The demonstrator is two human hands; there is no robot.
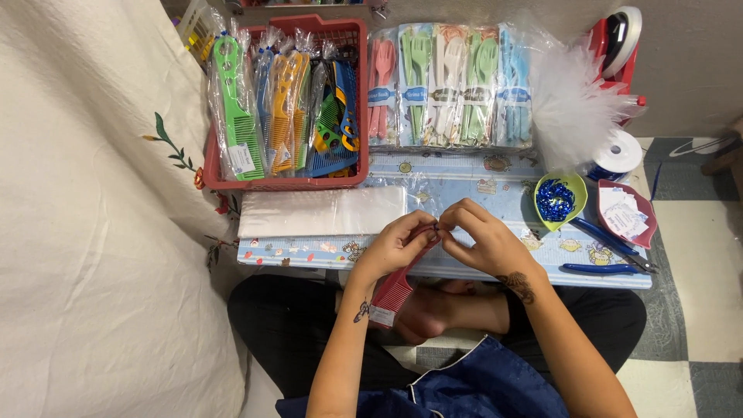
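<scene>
At far left a cream cloth (pixel 85 232) with stitched leaves hangs close against the work area, leaving little side room there. Next comes a red basket (pixel 224 174) of bagged combs, standing at the back left of the low tabletop (pixel 480 190), and in front of it a flat stack of clear plastic sleeves (pixel 321 211). The left hand (pixel 395 246) is closed around the upper end of a red comb in a clear sleeve (pixel 393 290), whose toothed end hangs down past the near tabletop edge over the person's lap. The right hand (pixel 484 238) pinches at the same top end, fingertips meeting the left's, so the step in hand looks like closing or tying off the sleeve's mouth; finishing it likely calls for a small, steady twist at the fingertips. Behind stands a row of packaged fork-and-spoon sets (pixel 449 85). To the right, a green dish of blue twist ties (pixel 559 201), a pink dish of paper slips (pixel 627 213) and blue-handled pliers (pixel 611 267) crowd that corner, so the open room lies mostly mid-tabletop, directly ahead of the hands.
</scene>
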